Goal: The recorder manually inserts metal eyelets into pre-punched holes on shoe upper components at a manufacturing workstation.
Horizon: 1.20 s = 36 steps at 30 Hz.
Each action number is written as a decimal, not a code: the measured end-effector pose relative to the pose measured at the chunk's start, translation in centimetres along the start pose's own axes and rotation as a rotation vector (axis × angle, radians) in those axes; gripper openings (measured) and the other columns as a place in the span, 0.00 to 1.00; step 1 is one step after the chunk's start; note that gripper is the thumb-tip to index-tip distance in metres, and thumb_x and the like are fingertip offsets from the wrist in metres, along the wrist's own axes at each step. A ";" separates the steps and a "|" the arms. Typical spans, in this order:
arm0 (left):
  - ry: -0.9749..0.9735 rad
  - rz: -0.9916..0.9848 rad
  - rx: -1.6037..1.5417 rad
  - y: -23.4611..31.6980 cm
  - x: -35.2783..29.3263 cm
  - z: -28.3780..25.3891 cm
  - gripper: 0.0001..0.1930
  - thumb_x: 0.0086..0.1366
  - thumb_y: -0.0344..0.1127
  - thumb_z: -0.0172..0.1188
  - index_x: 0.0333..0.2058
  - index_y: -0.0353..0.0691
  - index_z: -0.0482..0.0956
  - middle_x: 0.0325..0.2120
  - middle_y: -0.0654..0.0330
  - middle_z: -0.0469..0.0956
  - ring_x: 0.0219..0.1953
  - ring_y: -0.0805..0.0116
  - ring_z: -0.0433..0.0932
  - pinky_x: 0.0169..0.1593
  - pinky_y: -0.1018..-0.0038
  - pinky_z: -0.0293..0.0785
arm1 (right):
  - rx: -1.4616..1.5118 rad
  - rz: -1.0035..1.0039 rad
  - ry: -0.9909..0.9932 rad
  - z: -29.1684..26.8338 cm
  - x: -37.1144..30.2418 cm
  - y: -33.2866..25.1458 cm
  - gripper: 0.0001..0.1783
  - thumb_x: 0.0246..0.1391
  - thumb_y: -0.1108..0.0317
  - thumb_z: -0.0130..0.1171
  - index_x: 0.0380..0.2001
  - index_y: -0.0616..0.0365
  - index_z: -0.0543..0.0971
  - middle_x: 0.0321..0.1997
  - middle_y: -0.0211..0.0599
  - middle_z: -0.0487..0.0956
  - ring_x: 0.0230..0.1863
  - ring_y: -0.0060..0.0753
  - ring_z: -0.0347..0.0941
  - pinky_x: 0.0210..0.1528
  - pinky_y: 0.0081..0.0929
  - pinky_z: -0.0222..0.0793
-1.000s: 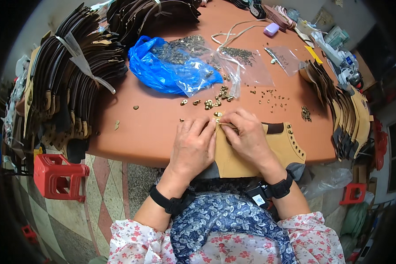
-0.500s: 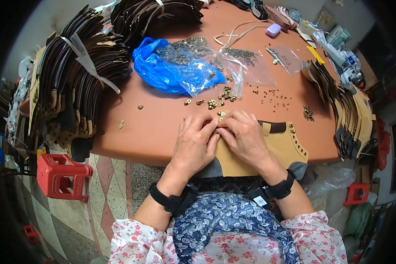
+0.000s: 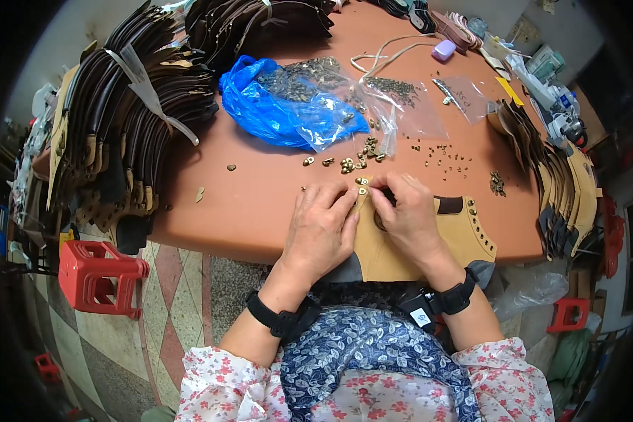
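Observation:
A tan leather shoe upper (image 3: 390, 257), with dark grey corners and a row of dark eyelets down its right edge, lies at the table's front edge. My left hand (image 3: 321, 224) grips its left part, fingers curled over the leather. Bent over the upper's far edge, my right hand (image 3: 406, 211) has its index fingertip beside a small brass lace fitting (image 3: 362, 190). Whatever its thumb and fingers pinch is hidden. Another brass fitting (image 3: 361, 181) sits just beyond. A loose pile of brass fittings (image 3: 355, 163) lies farther off.
A blue plastic bag (image 3: 250, 105) and clear bags of small metal parts (image 3: 401, 95) lie behind my hands. Loose rivets (image 3: 446, 158) are scattered to the right. Stacked leather uppers stand at the left (image 3: 116, 126) and right (image 3: 566, 190). A red stool (image 3: 98, 274) stands on the floor.
My right hand has shifted up and away from my left, its fingers now by the brass fittings. More of the upper shows between my hands. The whole view has shifted slightly.

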<state>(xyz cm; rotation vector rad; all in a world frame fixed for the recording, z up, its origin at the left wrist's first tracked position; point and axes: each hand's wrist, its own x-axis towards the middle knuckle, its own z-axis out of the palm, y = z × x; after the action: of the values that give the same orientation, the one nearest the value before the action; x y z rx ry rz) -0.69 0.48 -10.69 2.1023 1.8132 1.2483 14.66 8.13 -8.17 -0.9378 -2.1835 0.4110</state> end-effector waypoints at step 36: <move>0.065 0.074 0.135 0.3 -0.1 0.5 0.16 0.59 0.29 0.63 0.47 0.35 0.81 0.43 0.56 0.78 0.44 0.57 0.75 0.49 0.62 0.69 | -0.022 -0.077 0.024 1.1 0.3 0.3 0.03 0.53 0.75 0.62 0.31 0.57 0.77 0.27 0.40 0.78 0.32 0.47 0.76 0.35 0.41 0.70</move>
<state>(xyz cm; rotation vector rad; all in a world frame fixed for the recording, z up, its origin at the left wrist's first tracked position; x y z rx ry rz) -0.12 0.49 -10.88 2.2439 1.9141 1.2580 13.86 8.51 -8.94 -0.8629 -2.1992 0.3378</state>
